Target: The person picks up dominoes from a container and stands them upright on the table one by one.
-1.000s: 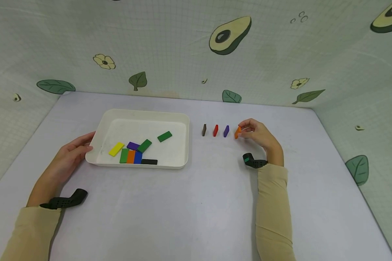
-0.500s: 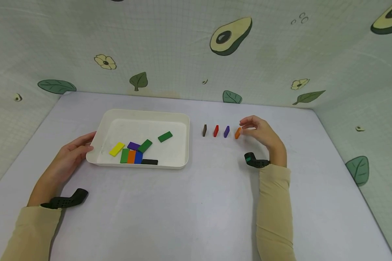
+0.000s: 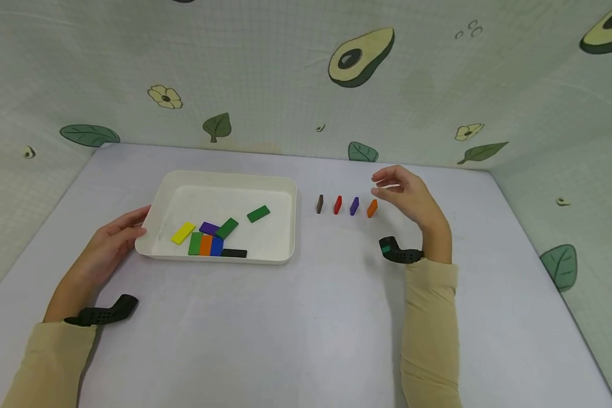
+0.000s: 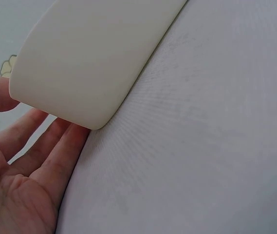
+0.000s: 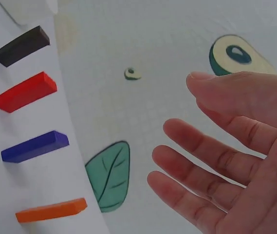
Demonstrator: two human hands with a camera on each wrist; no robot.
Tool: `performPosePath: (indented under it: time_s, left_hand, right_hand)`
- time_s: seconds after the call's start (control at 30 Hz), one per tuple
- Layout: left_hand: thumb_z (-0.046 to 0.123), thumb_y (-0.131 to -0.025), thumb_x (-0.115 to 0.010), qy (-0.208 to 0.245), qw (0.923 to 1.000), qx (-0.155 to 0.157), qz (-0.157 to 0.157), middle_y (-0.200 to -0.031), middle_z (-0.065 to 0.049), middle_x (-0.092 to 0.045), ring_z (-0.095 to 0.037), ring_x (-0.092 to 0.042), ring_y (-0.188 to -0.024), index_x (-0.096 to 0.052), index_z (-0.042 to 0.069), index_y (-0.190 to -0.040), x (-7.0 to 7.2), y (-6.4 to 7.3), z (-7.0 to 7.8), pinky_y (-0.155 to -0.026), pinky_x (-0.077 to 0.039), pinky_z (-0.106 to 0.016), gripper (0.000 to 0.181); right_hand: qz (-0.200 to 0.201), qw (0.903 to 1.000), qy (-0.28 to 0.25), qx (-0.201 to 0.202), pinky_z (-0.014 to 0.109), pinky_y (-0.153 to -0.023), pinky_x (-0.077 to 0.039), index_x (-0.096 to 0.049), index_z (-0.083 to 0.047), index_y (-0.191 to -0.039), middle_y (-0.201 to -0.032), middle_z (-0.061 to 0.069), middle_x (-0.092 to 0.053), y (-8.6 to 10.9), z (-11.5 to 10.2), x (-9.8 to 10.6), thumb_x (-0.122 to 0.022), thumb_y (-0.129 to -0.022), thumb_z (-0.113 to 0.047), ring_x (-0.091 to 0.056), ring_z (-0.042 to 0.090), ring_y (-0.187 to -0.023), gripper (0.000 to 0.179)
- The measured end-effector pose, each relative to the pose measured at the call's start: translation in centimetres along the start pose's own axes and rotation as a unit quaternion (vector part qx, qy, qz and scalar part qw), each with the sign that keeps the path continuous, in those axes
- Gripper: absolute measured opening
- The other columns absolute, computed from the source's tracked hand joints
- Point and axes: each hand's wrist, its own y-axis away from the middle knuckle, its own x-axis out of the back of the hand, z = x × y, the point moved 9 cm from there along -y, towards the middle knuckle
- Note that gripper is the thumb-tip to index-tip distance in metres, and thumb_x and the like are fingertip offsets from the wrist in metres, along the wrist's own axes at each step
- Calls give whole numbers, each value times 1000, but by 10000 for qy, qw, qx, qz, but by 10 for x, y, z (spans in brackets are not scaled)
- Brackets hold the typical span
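Several thin coloured blocks stand on edge in a row on the table: a dark brown block (image 3: 319, 204), a red block (image 3: 338, 204), a purple block (image 3: 354, 206) and an orange block (image 3: 372, 208). Above and behind the orange one hovers my right hand (image 3: 405, 195), holding nothing, fingers apart and slightly bent. My left hand (image 3: 107, 246) rests against the left end of a white tray (image 3: 214, 179); its thumb touches the rim and its fairly straight fingers lie along the outside. The fingertips are partly hidden behind the tray in the left wrist view.
Inside the tray lie several more blocks, among them a yellow block (image 3: 183, 233), a green block (image 3: 258, 213) and a black block (image 3: 234, 253). Patterned cloth (image 3: 285, 79) walls the table's back and sides.
My right hand has let go of the orange block and risen up and back from it. The block stays standing in the row. My left hand remains at the tray.
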Motion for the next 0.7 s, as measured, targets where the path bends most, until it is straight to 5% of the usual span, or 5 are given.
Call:
performPosePath:
  time_s: [0.4, 0.7]
  left_hand:
    - [14, -97, -48, 51, 9999, -96, -48, -137, 11, -40, 10, -47, -111, -32, 12, -145, 0, 1, 0, -85, -42, -4, 51]
    - [16, -97, -49, 3, 10000, -11, 20, -141, 7, -37, 10, -47, -111, -32, 12, -145, -1, 0, 0, -85, -41, -4, 52]
  right_hand:
    - [-81, 9969, -97, 771, 23, -89, -45, -57, -3, -111, -110, 7, -59, 3, -48, -24, -63, -88, -16, -58, 19, -101, 27]
    - [-553, 9933, -240, 985, 30, -77, -50, -58, -6, -110, -112, 5, -59, 3, -71, -57, -64, -87, -14, -60, 20, -98, 25]
